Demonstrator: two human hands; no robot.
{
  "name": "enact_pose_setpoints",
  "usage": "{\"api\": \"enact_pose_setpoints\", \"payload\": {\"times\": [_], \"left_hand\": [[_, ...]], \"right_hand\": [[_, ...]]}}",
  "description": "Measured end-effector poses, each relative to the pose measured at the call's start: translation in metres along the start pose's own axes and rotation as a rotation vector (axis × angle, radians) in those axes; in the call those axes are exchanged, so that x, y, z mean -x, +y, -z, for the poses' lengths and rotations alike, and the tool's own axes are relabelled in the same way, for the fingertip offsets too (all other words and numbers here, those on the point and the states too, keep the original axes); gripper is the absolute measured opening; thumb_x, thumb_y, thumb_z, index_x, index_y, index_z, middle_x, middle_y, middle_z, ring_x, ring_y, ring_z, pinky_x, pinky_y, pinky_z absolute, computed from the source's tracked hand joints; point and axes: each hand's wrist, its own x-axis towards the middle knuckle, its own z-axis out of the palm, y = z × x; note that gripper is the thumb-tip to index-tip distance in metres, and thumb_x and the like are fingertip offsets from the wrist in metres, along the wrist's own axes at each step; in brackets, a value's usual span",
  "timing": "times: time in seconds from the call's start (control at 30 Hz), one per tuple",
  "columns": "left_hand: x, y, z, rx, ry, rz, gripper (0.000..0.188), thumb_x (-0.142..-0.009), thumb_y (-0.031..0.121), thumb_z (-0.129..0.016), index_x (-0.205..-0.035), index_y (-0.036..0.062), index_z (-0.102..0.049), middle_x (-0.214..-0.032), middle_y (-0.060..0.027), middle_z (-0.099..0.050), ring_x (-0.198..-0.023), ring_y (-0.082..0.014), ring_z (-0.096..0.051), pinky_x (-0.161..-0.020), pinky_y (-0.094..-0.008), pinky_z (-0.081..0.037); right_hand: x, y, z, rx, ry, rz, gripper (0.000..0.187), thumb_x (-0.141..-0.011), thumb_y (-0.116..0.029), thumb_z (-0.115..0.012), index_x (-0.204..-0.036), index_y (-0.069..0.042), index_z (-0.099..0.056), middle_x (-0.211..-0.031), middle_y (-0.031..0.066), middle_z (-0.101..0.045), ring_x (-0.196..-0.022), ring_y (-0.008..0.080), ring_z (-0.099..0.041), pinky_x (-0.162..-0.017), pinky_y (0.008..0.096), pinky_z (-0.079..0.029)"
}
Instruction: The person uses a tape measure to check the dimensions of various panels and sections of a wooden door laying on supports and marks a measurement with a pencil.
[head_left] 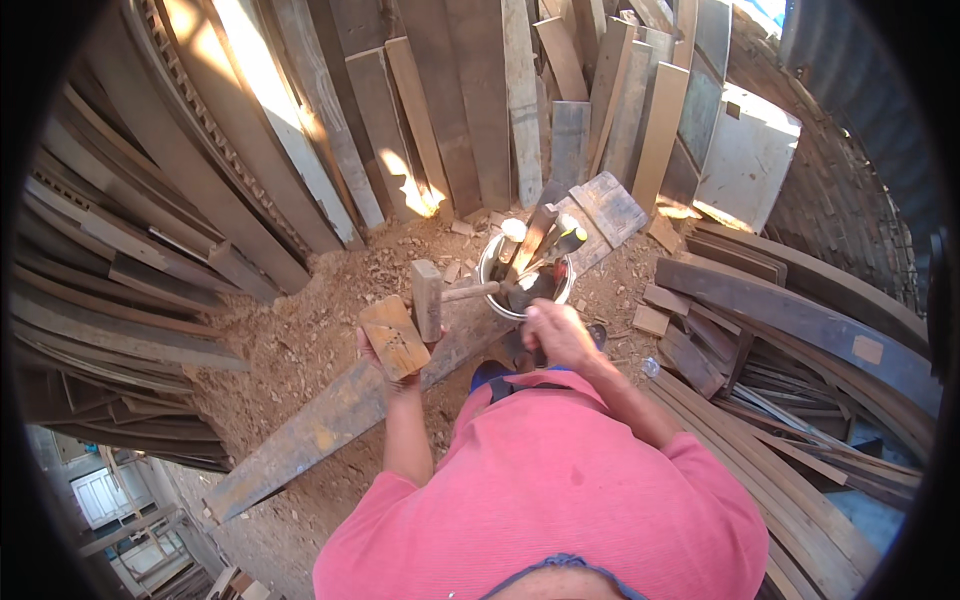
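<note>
My left hand (368,350) is closed round a brown wooden block (396,336) with a small dark mark on its face. Right beside the block is a wooden mallet (428,298), its handle reaching toward the rim of a white bucket (483,272). Whether the left fingers also touch the mallet is hidden. Close to the near side of the bucket, my right hand (560,335) has its fingers curled in; a dark bit shows below them, too small to name. Several hand tools stand in the bucket, one with a yellow-and-black handle (572,241).
A long thick plank (325,420) lies slantwise beneath my left arm. Wood chips cover the ground (270,350). Boards (470,110) lean upright at the back and left. Stacked timber (800,300) lies on the right, and a flat board (605,215) is behind the bucket.
</note>
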Motion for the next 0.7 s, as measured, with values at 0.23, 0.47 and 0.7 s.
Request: {"api": "enact_pose_setpoints", "payload": {"times": [0.23, 0.47, 0.7], "left_hand": [[0.010, 0.027, -0.008, 0.000, -0.121, -0.085, 0.097, -0.085, 0.076, -0.057, -0.144, -0.0003, -0.051, -0.140, -0.0291, -0.054, -0.121, -0.0536, -0.054, -0.100, -0.0642, -0.049], [0.038, 0.035, 0.002, 0.022, -0.131, -0.122, 0.098, -0.084, 0.075, -0.060, -0.146, 0.0000, -0.049, -0.141, -0.0282, -0.053, -0.123, -0.0534, -0.053, -0.102, -0.0655, -0.047], [0.048, 0.023, 0.008, 0.107, -0.004, -0.117, 0.098, -0.083, 0.075, -0.062, -0.146, 0.0012, -0.048, -0.143, -0.0251, -0.052, -0.124, -0.0571, -0.053, -0.102, -0.0681, -0.045]], "right_hand": [[-0.074, 0.037, -0.097, 0.116, -0.268, 0.085, 0.038, -0.104, -0.029, -0.053, -0.091, 0.003, -0.069, -0.078, 0.0172, -0.068, -0.073, 0.0277, -0.066, -0.070, 0.0425, -0.051], [-0.101, 0.149, -0.114, 0.295, -0.433, 0.042, 0.024, -0.097, -0.020, -0.057, -0.093, -0.002, -0.071, -0.086, 0.0250, -0.068, -0.081, 0.0451, -0.067, -0.072, 0.0512, -0.051], [-0.086, 0.159, -0.097, 0.670, -0.422, -0.114, 0.023, -0.090, -0.026, -0.064, -0.085, -0.003, -0.070, -0.083, 0.0243, -0.069, -0.082, 0.0435, -0.068, -0.073, 0.0518, -0.051]]}}
